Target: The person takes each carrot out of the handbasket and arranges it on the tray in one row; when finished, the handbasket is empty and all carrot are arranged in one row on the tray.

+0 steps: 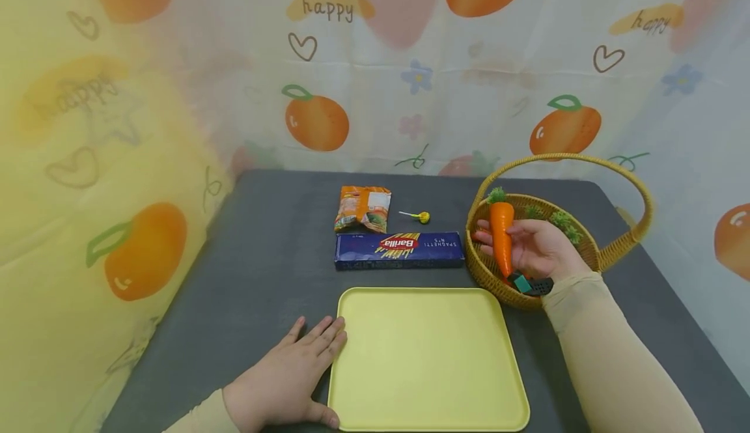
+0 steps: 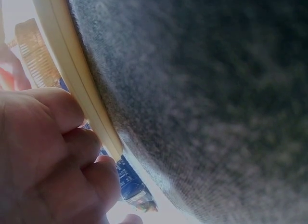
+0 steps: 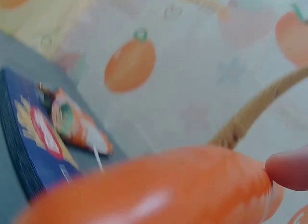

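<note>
My right hand (image 1: 541, 247) holds an orange carrot (image 1: 502, 237) with a green top over the wicker basket (image 1: 596, 251), thumb and fingers around it. In the right wrist view the carrot (image 3: 163, 190) fills the lower part, a fingertip (image 3: 288, 170) against it. My left hand (image 1: 287, 377) lies with fingers extended, touching the left rim of the yellow tray (image 1: 430, 361). The left wrist view shows this hand (image 2: 53, 156) beside the tray's edge (image 2: 79, 79). Other items with green tops lie in the basket, partly hidden by my right hand.
Behind the tray lies a blue spaghetti box (image 1: 400, 251). An orange snack packet (image 1: 363, 208) and a yellow lollipop (image 1: 423, 217) are behind the box. The basket's tall handle (image 1: 562, 156) arches above it at the right. A printed curtain (image 1: 375, 94) hangs behind the dark table (image 1: 263, 244).
</note>
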The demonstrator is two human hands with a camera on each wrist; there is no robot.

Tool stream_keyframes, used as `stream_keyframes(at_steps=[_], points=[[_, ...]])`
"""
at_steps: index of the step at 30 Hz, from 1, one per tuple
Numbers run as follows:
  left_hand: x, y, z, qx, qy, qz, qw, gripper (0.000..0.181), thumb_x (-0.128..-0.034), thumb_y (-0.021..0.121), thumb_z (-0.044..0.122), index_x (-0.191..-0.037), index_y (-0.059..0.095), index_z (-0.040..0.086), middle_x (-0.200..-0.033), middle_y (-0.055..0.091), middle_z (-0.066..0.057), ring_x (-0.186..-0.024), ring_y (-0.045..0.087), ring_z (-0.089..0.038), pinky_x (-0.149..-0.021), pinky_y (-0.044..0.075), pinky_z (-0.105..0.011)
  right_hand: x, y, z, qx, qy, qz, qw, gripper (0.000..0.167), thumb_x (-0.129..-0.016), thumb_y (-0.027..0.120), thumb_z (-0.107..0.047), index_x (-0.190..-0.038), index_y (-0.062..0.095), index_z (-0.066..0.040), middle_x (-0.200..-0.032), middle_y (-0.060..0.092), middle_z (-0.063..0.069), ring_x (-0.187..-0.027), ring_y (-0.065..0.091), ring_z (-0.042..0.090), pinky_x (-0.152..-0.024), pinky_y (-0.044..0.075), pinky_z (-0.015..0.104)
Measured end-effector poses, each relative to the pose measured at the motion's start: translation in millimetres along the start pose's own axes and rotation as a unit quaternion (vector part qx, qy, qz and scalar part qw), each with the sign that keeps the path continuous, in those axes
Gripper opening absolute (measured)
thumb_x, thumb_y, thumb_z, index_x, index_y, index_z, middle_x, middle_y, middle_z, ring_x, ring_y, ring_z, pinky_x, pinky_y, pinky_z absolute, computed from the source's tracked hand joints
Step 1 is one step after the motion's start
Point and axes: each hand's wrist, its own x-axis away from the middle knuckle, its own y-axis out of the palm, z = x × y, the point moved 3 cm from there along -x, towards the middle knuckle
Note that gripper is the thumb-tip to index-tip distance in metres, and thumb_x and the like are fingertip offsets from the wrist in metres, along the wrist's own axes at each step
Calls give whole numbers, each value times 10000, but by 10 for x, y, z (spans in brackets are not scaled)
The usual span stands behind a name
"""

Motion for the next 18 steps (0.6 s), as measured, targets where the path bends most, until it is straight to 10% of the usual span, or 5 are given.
stream_keyframes(at_steps=[10, 18], points=[[57, 46, -25, 60, -85, -8, 9999, 1314, -778, 692, 928, -1741, 357, 100, -1852, 203, -85, -1706, 240, -331, -1315, 207, -732, 204, 262, 460, -225, -174, -2270, 9735, 555, -1125, 191, 59, -1598, 465, -36, -1608, 578, 193, -1442, 625, 414, -1243, 470, 559], [30, 3, -4, -106, 38, 173, 9998, 1304, -788, 714, 905, -1730, 370, 70, -1846, 222, -113, -1701, 255, -340, -1318, 211, -725, 144, 493, 979, -85, -130, -2724, 9621, 685, -1046, 220, 123, -1622, 539, -64, -1607, 601, 127, -1397, 669, 374, -1226, 490, 549]])
